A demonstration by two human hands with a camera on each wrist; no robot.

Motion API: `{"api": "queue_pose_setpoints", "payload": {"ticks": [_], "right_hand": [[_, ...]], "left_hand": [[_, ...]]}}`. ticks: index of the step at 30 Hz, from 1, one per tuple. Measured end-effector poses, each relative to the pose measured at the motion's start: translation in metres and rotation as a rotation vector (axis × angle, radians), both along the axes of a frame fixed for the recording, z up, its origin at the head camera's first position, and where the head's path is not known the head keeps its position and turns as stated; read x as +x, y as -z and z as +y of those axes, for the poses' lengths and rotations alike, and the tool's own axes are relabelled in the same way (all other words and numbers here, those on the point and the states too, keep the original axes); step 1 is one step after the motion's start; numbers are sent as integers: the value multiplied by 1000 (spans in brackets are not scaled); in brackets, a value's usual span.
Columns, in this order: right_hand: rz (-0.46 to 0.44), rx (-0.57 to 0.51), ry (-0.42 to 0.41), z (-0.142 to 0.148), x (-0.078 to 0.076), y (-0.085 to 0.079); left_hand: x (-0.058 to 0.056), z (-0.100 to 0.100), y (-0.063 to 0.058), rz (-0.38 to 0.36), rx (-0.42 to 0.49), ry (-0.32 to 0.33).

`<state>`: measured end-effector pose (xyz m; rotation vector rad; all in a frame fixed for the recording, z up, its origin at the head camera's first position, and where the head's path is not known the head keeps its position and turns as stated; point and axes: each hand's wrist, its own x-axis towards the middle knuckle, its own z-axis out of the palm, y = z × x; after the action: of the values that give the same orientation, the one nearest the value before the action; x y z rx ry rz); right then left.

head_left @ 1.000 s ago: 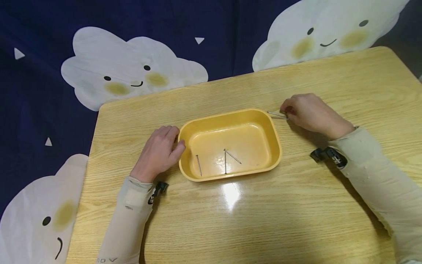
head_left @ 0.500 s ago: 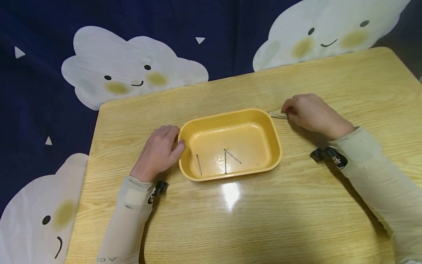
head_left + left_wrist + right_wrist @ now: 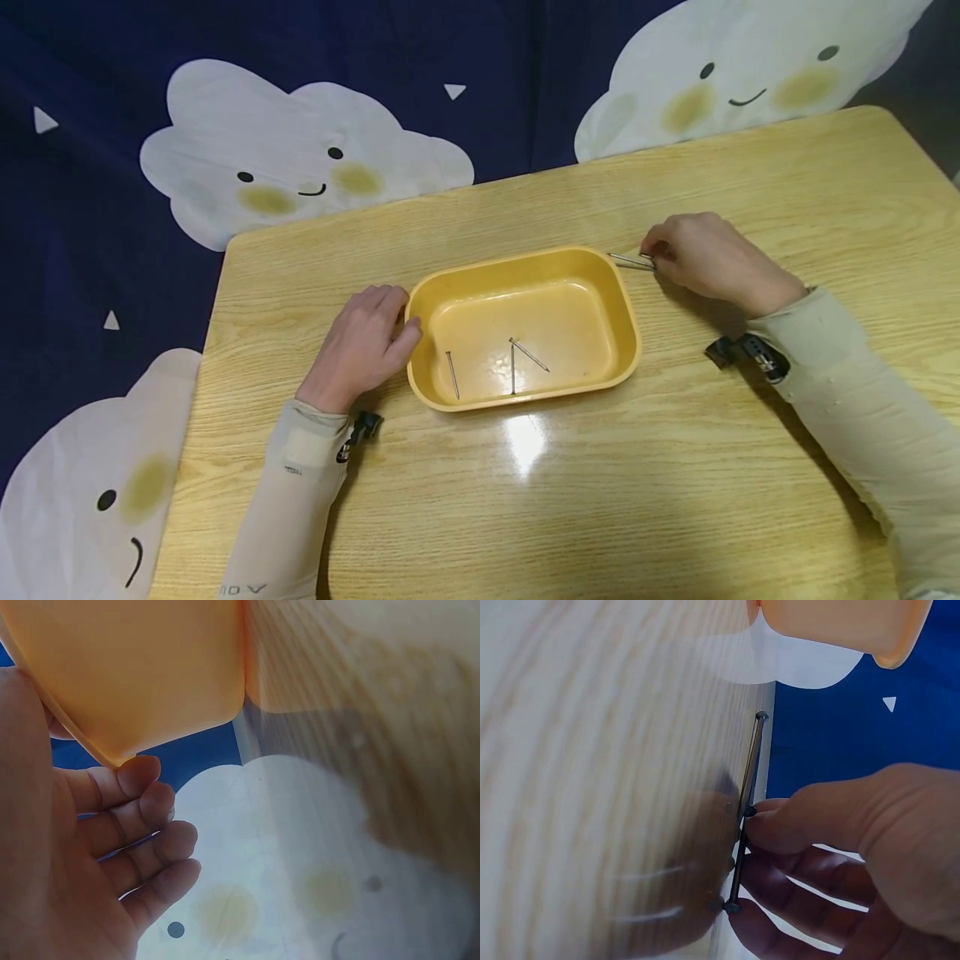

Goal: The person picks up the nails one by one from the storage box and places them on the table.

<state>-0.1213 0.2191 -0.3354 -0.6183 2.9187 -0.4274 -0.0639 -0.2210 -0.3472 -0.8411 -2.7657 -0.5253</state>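
Left edge of table (image 3: 600, 508): strip of wood between it and left sleeve (image 3: 288, 500); dark-blue curtain (image 3: 517, 92) with clouds beyond. Left hand (image 3: 362, 340) grasps the left end of the yellow tray (image 3: 480, 325), thumb over rim, fingers bent outside. Tray sits mid-table, wood all around; three nails (image 3: 513, 371) on its floor, nearer the front wall. Two loose nails (image 3: 632, 262) on the wood by its far right corner; contact with tray: cannot tell. Right hand (image 3: 708, 257), fingers angled down, pinches a further nail (image 3: 751, 811), mostly hidden. Broad wood surface continues to right edge.
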Motion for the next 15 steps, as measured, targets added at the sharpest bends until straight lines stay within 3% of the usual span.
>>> {"api": "queue_pose_setpoints", "payload": {"ticks": [15], "right_hand": [[-20, 6, 10, 0, 0, -2]], "left_hand": [[0, 0, -2, -20, -3, -7]]}}
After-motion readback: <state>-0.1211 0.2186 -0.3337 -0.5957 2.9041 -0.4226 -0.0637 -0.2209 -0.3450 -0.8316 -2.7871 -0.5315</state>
